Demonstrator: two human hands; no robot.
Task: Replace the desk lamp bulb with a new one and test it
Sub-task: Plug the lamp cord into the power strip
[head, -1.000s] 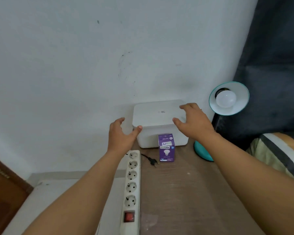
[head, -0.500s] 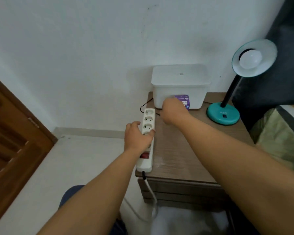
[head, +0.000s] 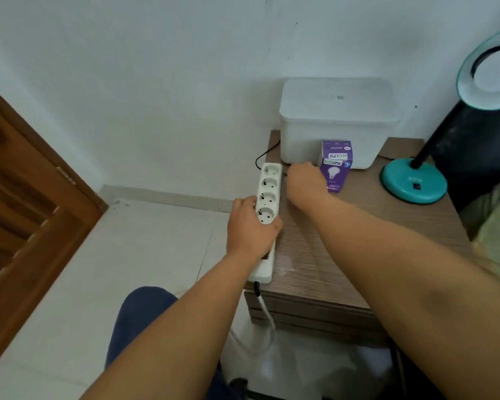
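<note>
Gripping the white power strip [head: 267, 209], the left hand [head: 250, 226] is wrapping around its lower half, thumb on the right edge and fingers on the left edge, just below the fourth socket. At one o'clock from it, the right hand [head: 305, 183] is curling closed beside the top two sockets; what it is pinching is hidden behind the knuckles, so whether it is holding the plug cannot be told. A thin black cord [head: 261, 157] is looping off the back left corner of the table toward that hand.

Everything is sitting on a brown wood-grain bedside table [head: 358, 241] standing against a white wall [head: 156, 82]. A pale tiled floor [head: 98, 269] is stretching out at nine o'clock, where a brown panelled door [head: 20, 197] is filling the left edge. A white lidded plastic box [head: 338, 116] is resting at the back of the table.

A purple bulb box [head: 336, 166] is standing upright in front of the white box, touching the right side of the right hand. It is reading "ECOLINK" above a picture of a bulb, and the same word upside down on its top flap.

The desk lamp is standing at three o'clock: its teal round base [head: 413, 183] is sitting well apart from both hands, and its teal shade [head: 474, 93] is tilting toward the camera at two o'clock with a white bulb [head: 497, 73] seated inside, unlit.
</note>
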